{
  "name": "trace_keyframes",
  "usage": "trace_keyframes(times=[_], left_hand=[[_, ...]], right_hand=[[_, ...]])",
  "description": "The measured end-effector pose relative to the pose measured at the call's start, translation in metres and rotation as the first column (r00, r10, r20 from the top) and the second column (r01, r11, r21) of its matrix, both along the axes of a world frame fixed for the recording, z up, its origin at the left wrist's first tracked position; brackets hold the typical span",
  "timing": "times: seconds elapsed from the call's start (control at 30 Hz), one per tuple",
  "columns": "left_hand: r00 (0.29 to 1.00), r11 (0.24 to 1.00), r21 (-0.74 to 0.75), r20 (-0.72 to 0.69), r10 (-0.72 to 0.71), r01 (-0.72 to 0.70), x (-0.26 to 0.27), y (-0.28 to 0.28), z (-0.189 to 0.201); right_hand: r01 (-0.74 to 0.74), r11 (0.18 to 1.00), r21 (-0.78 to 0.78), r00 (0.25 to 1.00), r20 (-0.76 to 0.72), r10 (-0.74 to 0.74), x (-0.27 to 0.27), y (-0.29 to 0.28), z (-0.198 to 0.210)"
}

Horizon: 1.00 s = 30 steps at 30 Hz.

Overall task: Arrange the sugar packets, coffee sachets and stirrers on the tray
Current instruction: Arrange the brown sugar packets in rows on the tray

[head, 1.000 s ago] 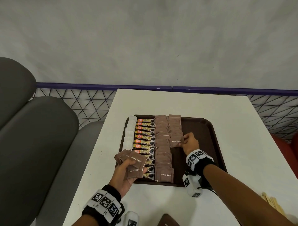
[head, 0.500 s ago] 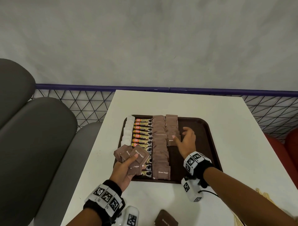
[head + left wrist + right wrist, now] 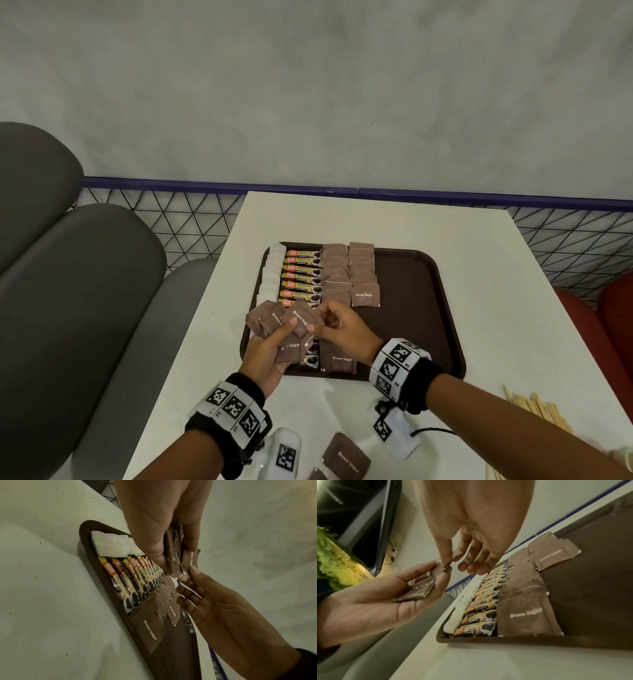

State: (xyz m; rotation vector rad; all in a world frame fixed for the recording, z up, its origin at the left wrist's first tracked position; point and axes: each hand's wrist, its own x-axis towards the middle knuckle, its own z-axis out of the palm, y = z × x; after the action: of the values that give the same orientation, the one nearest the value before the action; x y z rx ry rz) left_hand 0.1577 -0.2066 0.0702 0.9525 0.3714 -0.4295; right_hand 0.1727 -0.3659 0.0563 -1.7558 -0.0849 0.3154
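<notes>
My left hand [image 3: 291,330] holds a fan of brown sugar packets [image 3: 274,317] above the tray's near left corner. My right hand [image 3: 323,317] has met it, thumb and forefinger pinching the corner of one packet [image 3: 442,564] in that fan. On the brown tray [image 3: 428,308] lie a column of white sugar packets [image 3: 270,274], a column of coffee sachets [image 3: 303,274] and two columns of brown sugar packets [image 3: 334,270]. The shorter right column ends in one packet [image 3: 365,295]. Wooden stirrers [image 3: 534,407] lie on the table at the right.
A loose brown sugar packet [image 3: 346,460] lies on the white table [image 3: 445,233] near my wrists. The right half of the tray is bare. Grey seat backs [image 3: 68,291] stand to the left, and a wire-mesh barrier [image 3: 171,219] runs behind the table.
My right hand let go of a packet at the end of the shorter brown column, came back left to my left hand, and now pinches a packet from the fan.
</notes>
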Motion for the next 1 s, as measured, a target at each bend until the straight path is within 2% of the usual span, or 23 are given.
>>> trace_keyframes(times=[0.13,0.27,0.37,0.47,0.57,0.63,0.77,0.9,1.0], left_hand=[[1.000,0.999,-0.038,-0.025,0.013,-0.014,-0.001,0.000,0.001],[1.000,1.000,-0.005,-0.021,-0.004,0.004,-0.002,-0.003,0.001],[0.999,1.000,0.003,-0.033,-0.011,0.011,-0.002,-0.004,0.002],[0.996,1.000,-0.019,-0.090,0.009,-0.011,0.000,0.000,0.001],[0.990,0.998,-0.037,-0.135,0.038,-0.043,0.004,0.007,-0.005],[0.988,0.997,-0.038,-0.145,0.057,-0.063,0.006,0.010,-0.010],[0.990,0.998,-0.029,-0.132,0.055,-0.060,0.009,0.012,-0.014],[0.995,0.999,-0.012,-0.096,0.042,-0.043,0.013,0.013,-0.018],[0.997,1.000,-0.009,-0.078,0.029,-0.030,0.015,0.016,-0.020]], right_hand=[[0.084,0.991,0.109,0.995,-0.071,-0.076,0.002,-0.005,-0.001],[0.107,0.978,0.177,0.988,-0.127,-0.085,-0.004,-0.006,-0.004],[0.259,0.948,0.185,0.956,-0.190,-0.224,-0.005,-0.013,-0.009],[0.481,0.876,0.050,0.865,-0.190,-0.464,0.008,-0.038,-0.015],[0.578,0.801,-0.157,0.803,-0.068,-0.593,0.023,-0.071,-0.023],[0.554,0.781,-0.289,0.811,-0.023,-0.584,0.030,-0.087,-0.028],[0.427,0.780,-0.458,0.866,-0.041,-0.498,0.041,-0.097,-0.038],[0.360,0.774,-0.521,0.902,-0.016,-0.431,0.052,-0.093,-0.043],[0.404,0.751,-0.523,0.882,0.005,-0.471,0.057,-0.088,-0.045]])
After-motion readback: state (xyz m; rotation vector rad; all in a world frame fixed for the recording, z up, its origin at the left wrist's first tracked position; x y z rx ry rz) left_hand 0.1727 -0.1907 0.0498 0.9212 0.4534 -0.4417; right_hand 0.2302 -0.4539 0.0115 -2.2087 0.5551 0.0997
